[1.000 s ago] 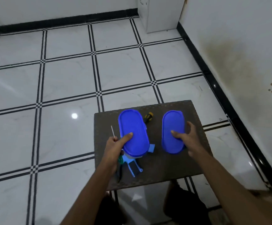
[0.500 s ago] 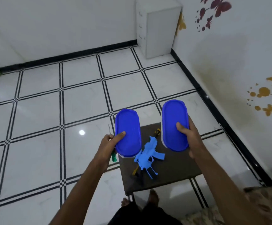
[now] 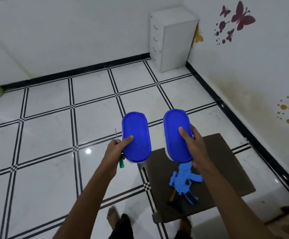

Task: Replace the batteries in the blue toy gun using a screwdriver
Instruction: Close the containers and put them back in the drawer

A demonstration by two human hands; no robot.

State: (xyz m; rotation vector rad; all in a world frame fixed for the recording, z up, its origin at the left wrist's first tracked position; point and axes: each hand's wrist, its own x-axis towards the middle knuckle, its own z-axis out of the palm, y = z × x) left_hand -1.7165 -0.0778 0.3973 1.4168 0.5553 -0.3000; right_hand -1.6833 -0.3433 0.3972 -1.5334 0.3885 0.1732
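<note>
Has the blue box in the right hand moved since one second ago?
Yes. The right box, then resting on the brown table, is now lifted off it, held by the right hand beyond its far edge.

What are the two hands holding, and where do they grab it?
Left hand grips a blue-lidded box at its near end, plus a green-handled screwdriver around its middle. Right hand grips another blue-lidded box at its near right edge.
</note>
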